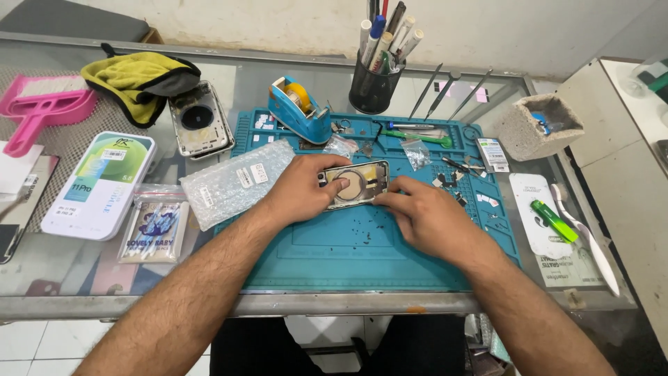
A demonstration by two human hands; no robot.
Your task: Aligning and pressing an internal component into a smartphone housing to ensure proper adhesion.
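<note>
A phone frame (353, 182) was held flat on the blue mat (362, 257), near its middle. It was pinched at its left end by the grip of the left hand (300, 189), and its right edge was pressed by the fingers of the right hand (426, 217). A bubble bag (236, 182) lay just left of the left hand. Behind the frame stood a tape dispenser (300, 111) with a yellow roll in it, and a black cup (374, 87) packed with pens and markers. A second frame (200, 125) and a yellow cloth (139, 80) rested on the glass surface (69, 278).
</note>
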